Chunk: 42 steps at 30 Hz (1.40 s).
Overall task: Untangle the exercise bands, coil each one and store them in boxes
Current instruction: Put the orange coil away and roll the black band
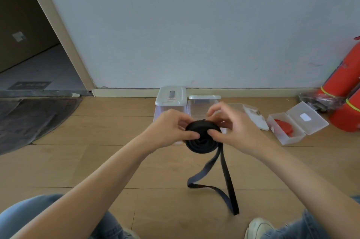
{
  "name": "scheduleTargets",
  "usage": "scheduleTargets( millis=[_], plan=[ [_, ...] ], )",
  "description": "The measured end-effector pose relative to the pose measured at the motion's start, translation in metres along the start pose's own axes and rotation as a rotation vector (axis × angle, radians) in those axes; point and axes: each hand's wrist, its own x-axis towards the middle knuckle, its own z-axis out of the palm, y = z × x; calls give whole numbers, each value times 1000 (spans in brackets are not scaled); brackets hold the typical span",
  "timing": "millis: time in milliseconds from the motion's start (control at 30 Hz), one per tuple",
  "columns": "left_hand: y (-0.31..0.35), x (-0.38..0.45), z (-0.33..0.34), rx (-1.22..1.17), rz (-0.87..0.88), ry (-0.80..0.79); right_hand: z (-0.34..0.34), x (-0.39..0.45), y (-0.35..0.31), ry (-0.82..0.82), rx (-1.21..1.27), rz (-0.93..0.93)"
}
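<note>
Both hands grip a half-coiled black band above a wooden floor.

Left to right: a dark mat (29,121); a lidded clear box (171,96) whose small lid label is too blurred to read. The left hand (171,128) and right hand (231,125) pinch the black band (202,137), its loose tail trailing to the floor and hiding an open box (204,102). Further right, a box holding a red band (284,126), then red cylinders (344,86).

A wooden floor (97,160) carries clear boxes (204,105) along its wall edge, a dark mat (29,119) at left.
</note>
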Motion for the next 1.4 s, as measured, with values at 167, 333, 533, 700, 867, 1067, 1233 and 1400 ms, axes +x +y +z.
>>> scheduleTargets(
  millis=[167, 333, 533, 700, 867, 1067, 1233, 1400],
  plan=[
    [0, 0, -18, -341, -76, 120, -3, 7, 2, 107, 269, 83],
    [-1, -1, -18, -433, -122, 45, -3, 9, 0, 216, 210, 88],
    [-3, 0, 1, 239, 28, -100, 11, 2, -3, -21, -318, 10],
    [1, -2, -20, -353, -62, -28, -4, 7, -1, 96, 315, 124],
    [4, -2, -26, -665, -110, 102, 1, 8, 2, 221, 526, 159],
    [1, -5, -16, -701, -100, 47, 0, 6, 6, 177, 578, 156],
    [5, -6, -16, -328, -68, -114, -7, 5, 0, 41, 156, 57],
    [2, -4, -1, 86, -10, -125, 15, 1, 0, 11, -92, 60]
  ],
)
